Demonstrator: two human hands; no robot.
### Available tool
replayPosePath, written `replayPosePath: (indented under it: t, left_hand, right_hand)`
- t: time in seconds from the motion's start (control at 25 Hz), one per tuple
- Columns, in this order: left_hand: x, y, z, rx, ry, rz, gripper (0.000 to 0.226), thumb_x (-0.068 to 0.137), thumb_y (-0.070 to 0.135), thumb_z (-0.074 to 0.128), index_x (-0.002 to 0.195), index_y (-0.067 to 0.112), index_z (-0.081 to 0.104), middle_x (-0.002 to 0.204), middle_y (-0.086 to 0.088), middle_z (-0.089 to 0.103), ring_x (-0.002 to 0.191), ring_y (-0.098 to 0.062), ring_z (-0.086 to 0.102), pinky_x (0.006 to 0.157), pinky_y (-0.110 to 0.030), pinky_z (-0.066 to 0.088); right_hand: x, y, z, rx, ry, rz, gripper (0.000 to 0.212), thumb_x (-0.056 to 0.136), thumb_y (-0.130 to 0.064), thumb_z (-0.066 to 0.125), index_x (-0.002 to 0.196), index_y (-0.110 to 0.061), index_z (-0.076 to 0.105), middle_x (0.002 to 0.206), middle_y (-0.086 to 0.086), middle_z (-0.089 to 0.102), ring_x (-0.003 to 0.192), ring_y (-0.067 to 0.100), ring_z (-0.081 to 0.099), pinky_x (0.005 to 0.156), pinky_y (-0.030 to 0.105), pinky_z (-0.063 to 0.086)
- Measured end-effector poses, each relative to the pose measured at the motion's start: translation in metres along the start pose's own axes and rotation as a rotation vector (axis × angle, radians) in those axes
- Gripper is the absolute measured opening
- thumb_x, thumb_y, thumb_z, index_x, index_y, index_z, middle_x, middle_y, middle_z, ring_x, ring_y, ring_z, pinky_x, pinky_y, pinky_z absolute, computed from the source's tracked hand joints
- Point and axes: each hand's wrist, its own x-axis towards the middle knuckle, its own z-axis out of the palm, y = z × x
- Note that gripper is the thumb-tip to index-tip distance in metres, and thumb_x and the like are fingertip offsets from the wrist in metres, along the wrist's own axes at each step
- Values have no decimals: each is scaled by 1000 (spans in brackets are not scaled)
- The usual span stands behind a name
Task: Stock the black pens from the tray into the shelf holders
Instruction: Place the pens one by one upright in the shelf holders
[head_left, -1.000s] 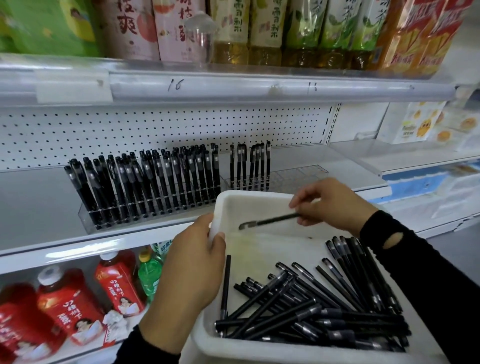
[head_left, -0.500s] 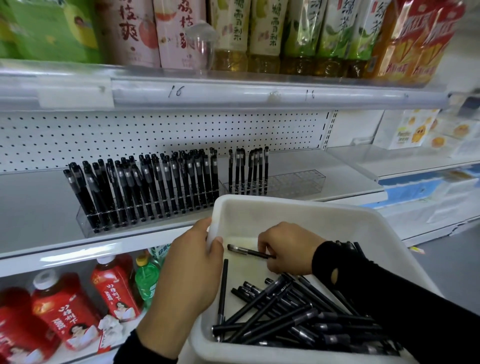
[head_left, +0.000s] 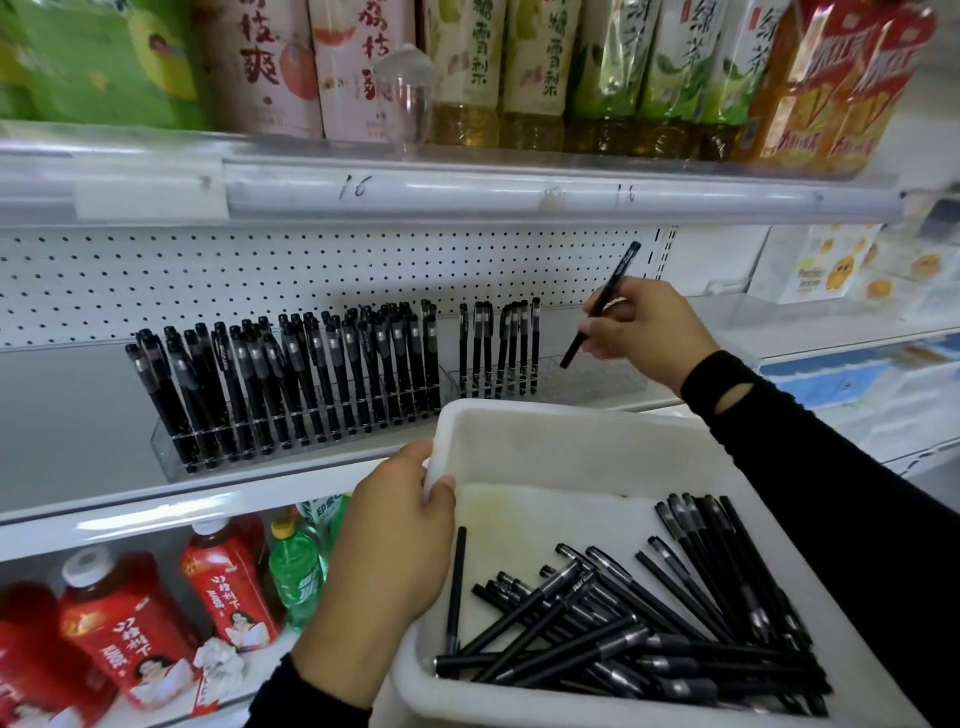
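Observation:
A white tray (head_left: 582, 447) at the lower right holds several loose black pens (head_left: 649, 639). My left hand (head_left: 395, 545) grips the tray's left rim. My right hand (head_left: 644, 327) pinches one black pen (head_left: 610, 291), tilted with its lower tip just above the right clear holder (head_left: 592, 382) on the shelf. That holder has several upright pens (head_left: 498, 343) at its left end. The left clear holder (head_left: 171, 452) is packed with several black pens (head_left: 291, 384).
A white pegboard (head_left: 260, 280) backs the shelf. Drink cartons and bottles (head_left: 545, 67) line the shelf above. Red and green drink bottles (head_left: 223, 582) stand on the shelf below. Snack packs (head_left: 831, 270) sit on the unit to the right.
My right hand has risen out of the tray with a pen and carried it up and right to the right holder. The left hand stays on the tray rim.

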Motion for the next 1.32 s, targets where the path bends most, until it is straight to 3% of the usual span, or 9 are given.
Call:
replayPosePath:
  t: [0.16,0.24,0.36,0.44,0.72,0.92,1.08,1.16,1.32]
  left_hand:
    - [-2,2,0,18,0,5,29,101,24,48,124,38,57,88,25,59,76,10,54,57,-7,34]
    - [-3,0,-1,42,-5,18,27,101,26,47,124,39,56,91,23,61,79,11,54,58,-7,35]
    - [0,-1,-1,50,-7,15,24,101,27,47,120,40,55,92,23,61,80,11,54,60,-5,36]
    - [1,-2,-1,49,-5,16,24,101,27,48,119,41,56,91,24,61,81,12,54,60,-5,37]
    - [0,-1,1,31,-23,16,29,101,26,49,124,43,55,90,27,60,78,15,55,57,-6,40]
    - [-2,0,0,21,-37,17,28,101,26,48,121,45,54,92,30,60,80,17,53,59,-2,39]
    - [-3,2,-1,13,-43,2,26,101,26,48,107,51,48,91,28,61,81,13,56,60,-4,37]
    - [-4,2,-2,17,-45,0,26,101,26,47,106,51,47,92,27,63,81,12,57,59,-4,37]
    - [-3,1,-1,19,-36,5,25,101,26,47,110,49,50,92,26,63,81,11,57,60,-4,36]
  right_hand:
    - [41,23,25,-93,189,11,3,95,-9,63,94,-12,64,89,10,73,77,21,74,79,40,62]
    - [57,35,42,-146,177,11,5,98,-14,59,95,-12,64,93,12,73,81,26,73,80,43,61]
    - [75,42,60,-529,125,47,16,99,-21,54,104,-9,65,102,12,72,93,30,68,74,29,49]
    - [80,42,65,-633,114,57,19,99,-21,51,105,-9,64,106,12,71,98,30,65,72,27,42]
    - [84,40,64,-780,66,57,23,103,-20,46,112,-6,62,107,14,67,93,30,59,72,28,39]
    - [84,53,71,-843,-8,179,21,99,-26,54,87,-10,60,95,13,66,76,27,51,67,28,38]
    - [88,54,69,-837,-74,248,30,95,-33,64,103,-5,67,87,7,57,76,24,51,67,28,39]
    - [87,56,69,-837,-83,242,34,94,-33,66,110,-4,69,95,10,63,80,25,54,69,28,40]
    - [74,52,60,-758,-40,207,41,93,-35,67,122,-7,65,126,10,63,113,29,60,87,30,47]
